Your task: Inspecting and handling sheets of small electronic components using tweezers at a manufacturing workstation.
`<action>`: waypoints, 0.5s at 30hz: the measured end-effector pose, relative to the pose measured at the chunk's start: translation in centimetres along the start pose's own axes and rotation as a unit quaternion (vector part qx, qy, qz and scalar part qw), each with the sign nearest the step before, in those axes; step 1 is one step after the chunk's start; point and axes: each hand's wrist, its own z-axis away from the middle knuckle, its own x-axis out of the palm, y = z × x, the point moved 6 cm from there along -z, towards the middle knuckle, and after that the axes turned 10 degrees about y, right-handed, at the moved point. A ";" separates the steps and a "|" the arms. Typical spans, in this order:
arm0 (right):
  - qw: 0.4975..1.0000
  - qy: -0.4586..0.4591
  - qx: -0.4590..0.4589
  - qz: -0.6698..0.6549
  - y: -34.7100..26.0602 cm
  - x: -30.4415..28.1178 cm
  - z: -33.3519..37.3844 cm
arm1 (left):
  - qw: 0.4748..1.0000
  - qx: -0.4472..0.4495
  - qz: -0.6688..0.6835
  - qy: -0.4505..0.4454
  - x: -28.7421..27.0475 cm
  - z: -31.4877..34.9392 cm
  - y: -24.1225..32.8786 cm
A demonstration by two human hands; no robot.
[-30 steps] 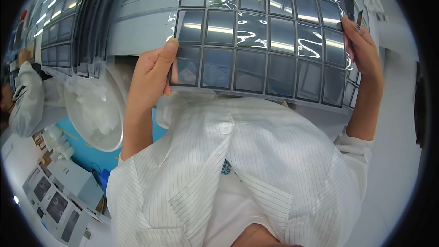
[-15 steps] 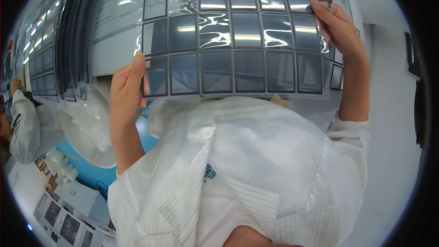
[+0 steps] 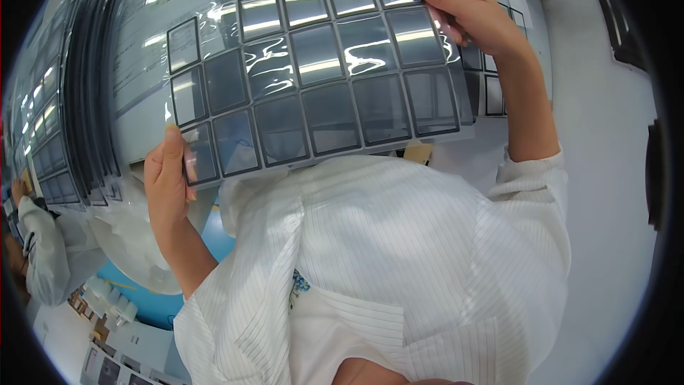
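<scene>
Between my two hands is a clear plastic sheet (image 3: 324,125) with rows of dark-framed rectangular panels, held up over the work table and glossy with light reflections. In the upper row, the second place from the left shows no dark frame. My left hand (image 3: 167,182) is closed on the sheet's lower left edge, thumb on top and fingers underneath. At the upper right corner my right hand (image 3: 477,18) pinches the film, its fingers partly behind the edge. The sheet tilts, its right end farther from me than its left.
A thick stack of similar panel sheets (image 3: 89,93) stands at the left. Below it is a white bin lined with plastic (image 3: 135,235). Another person's sleeve (image 3: 46,246) shows at the far left. More framed panels (image 3: 494,93) lie beneath my right forearm.
The held sheet has shifted left and tilted, its left end lowering toward me and its right end rising. Both hands have moved left with it, still gripping its edges.
</scene>
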 end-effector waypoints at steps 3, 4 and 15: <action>1.000 -0.012 0.002 -0.004 -0.2 0.0 0.2 | 1.000 0.018 -0.002 -0.008 0.0 -0.2 0.0; 1.000 -0.010 -0.010 0.012 -0.3 0.0 0.3 | 1.000 0.019 -0.003 -0.011 0.0 -0.2 0.0; 0.992 -0.027 0.118 -0.039 -1.4 0.0 0.7 | 1.000 0.022 -0.016 -0.003 -0.5 -0.2 0.3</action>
